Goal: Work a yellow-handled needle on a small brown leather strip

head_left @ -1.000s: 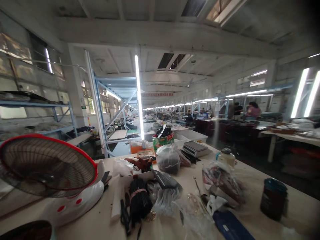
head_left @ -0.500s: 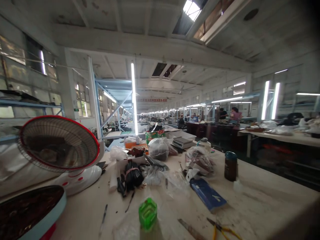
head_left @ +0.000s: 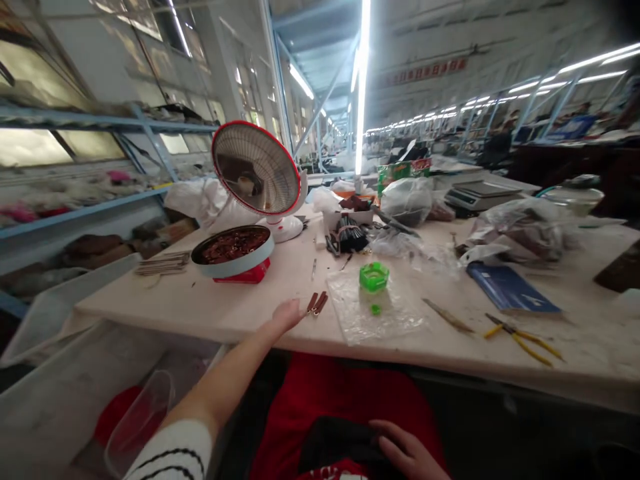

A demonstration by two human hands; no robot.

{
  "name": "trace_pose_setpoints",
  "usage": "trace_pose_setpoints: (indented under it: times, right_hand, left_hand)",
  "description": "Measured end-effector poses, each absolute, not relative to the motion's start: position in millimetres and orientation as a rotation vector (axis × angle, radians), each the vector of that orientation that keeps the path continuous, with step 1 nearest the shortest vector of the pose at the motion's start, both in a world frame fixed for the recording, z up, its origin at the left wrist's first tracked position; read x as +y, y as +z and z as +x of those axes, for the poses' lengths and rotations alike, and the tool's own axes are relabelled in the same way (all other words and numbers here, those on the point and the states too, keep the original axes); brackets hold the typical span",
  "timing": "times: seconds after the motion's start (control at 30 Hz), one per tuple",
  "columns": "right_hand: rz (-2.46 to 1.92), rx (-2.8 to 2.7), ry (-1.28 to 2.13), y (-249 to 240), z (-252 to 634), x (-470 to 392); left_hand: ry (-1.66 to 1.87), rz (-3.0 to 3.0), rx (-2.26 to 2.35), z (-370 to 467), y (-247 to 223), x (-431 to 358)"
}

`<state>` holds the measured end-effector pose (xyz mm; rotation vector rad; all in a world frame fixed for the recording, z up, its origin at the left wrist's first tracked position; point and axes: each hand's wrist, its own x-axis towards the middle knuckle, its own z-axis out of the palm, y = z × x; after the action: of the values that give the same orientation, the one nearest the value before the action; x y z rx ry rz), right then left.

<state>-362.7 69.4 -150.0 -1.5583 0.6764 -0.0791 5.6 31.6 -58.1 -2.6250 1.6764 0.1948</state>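
Long factory hall w/ strip lights is seen behind a pale bench (head_left: 210, 307). Left hand (head_left: 287, 313) is stretched to the bench edge, fingers at a few small brown strips (head_left: 317, 303); whether the grip is closed on them cannot be told. Right hand (head_left: 407, 453) is laid on a black item (head_left: 340, 443) in the lap, fingers loose, nothing clasped. Just right of the strips, a green container (head_left: 374, 275) is set on a clear plastic sheet (head_left: 380, 313). Yellow-handled pliers (head_left: 523, 339) are lying further right. A round tin (head_left: 233, 250) and a red-rimmed fan (head_left: 257, 170) are placed beyond the left hand.
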Motion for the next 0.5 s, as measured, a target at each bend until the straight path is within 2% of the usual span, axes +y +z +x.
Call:
trace_pose_setpoints:
  times: [0.27,0.5]
  right_hand:
    - [-1.728,0.681,-0.086,-127.7,-338.2,74.5]
    - [-1.649,0.779,-0.028,-172.3,-323.0,31.7]
  left_hand:
    - [0.169,-2.689,1.590,-37.7,-94.2,-34.2]
    - [0.343,-2.774,1.579,-2.6,-90.5,-75.1]
